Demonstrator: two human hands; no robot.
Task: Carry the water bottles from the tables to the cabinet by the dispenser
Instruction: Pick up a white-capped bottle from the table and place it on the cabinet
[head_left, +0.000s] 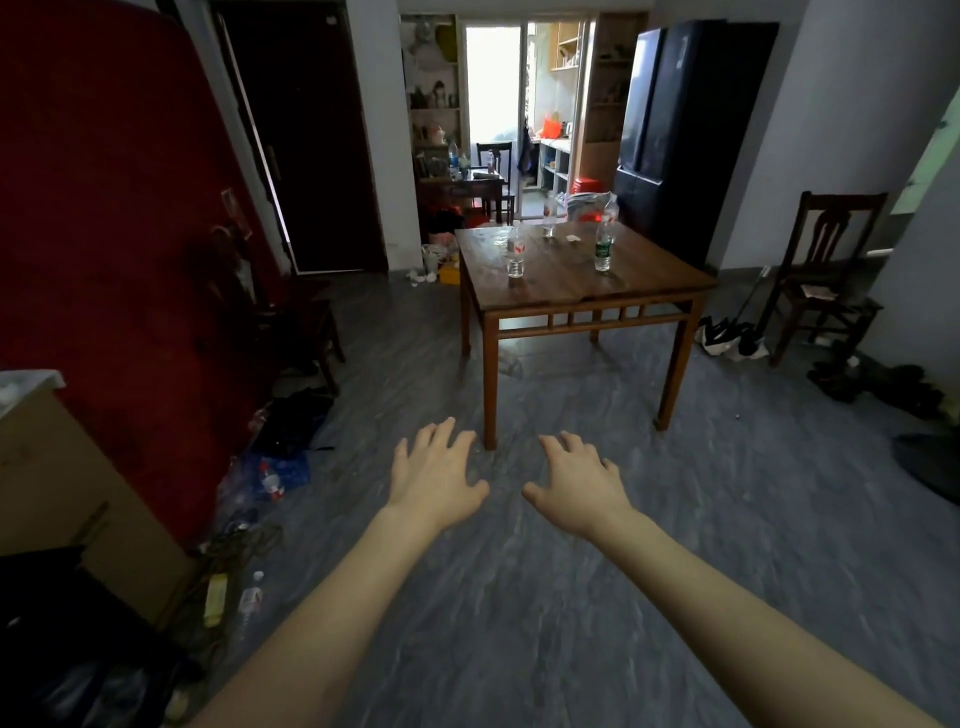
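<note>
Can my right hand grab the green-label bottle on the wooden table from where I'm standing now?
Probably not yet. The right hand is open over bare floor, short of the wooden table, and the green-label bottle stands upright farther back on its top. Nothing blocks the path; stepping closer should do it.

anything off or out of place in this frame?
Yes: two bottles lie on the floor by the left wall, one red-labelled amid bags, one nearer. The three bottles on the wooden table stand upright. Both hands are empty.
</note>
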